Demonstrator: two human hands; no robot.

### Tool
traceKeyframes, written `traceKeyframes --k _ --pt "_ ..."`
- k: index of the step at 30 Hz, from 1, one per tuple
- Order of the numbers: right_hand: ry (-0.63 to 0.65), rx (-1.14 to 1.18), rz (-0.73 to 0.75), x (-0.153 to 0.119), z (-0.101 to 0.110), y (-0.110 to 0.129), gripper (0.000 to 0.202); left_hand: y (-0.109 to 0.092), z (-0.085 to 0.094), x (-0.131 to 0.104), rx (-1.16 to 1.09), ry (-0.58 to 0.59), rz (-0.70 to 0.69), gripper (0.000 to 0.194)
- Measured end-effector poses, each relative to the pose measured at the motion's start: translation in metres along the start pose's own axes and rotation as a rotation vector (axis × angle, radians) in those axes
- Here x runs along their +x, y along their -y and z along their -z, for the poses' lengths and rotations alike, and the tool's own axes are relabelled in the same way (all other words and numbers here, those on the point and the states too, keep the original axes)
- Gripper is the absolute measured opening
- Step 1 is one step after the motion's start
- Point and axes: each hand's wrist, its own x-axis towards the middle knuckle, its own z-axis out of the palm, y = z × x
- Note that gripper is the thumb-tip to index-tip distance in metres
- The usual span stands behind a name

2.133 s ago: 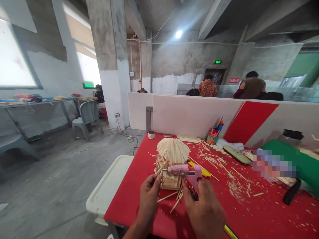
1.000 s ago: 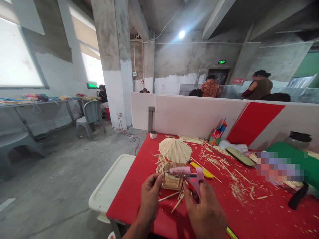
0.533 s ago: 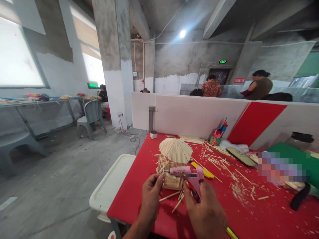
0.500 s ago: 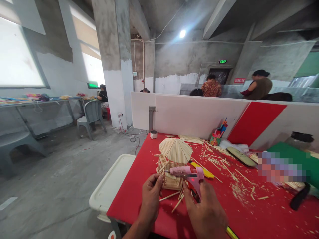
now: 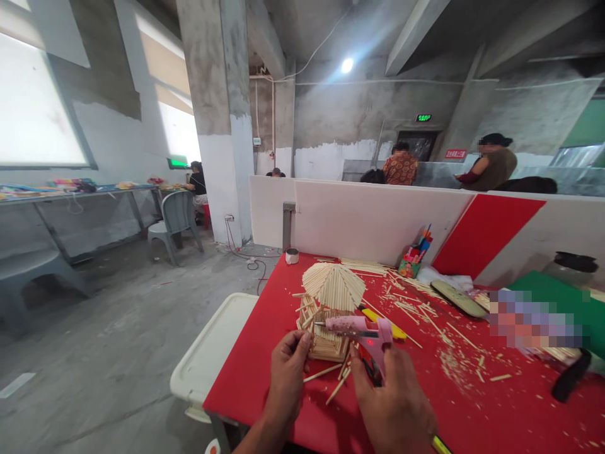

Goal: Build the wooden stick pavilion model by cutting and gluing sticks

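The right hand gripped the pink glue gun, which pointed left toward the pinched left hand, contents unclear.

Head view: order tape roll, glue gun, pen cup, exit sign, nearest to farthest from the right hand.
1. Glue gun, held in the right hand.
2. Pen cup, far side of the table.
3. Tape roll, table's far left corner.
4. Exit sign, back wall.
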Motion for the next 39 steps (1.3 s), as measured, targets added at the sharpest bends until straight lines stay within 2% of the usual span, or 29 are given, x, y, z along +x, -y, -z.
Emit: traceKeyframes --k 7,16,23,39 --pt "0.0 0.051 -0.003 -0.0009 -0.0013 -0.0008 0.052 -0.0014 -0.0006 -0.0001 0.004 -0.006 -0.004 0.044" --pt "0.005 0.271 0.014 -0.0006 0.0004 -0.0024 0.062 0.0004 0.001 -0.0004 -0.012 0.005 0.013 0.046" --pt "-0.025 0.091 0.077 -0.0009 0.0049 -0.0044 0.058 0.0021 0.0016 -0.0006 -0.009 0.0 0.006 0.044" --pt "-0.043 0.049 0.048 -0.0048 -0.0026 -0.0052 0.049 0.0044 0.002 0.002 0.024 -0.03 -0.01 0.044"
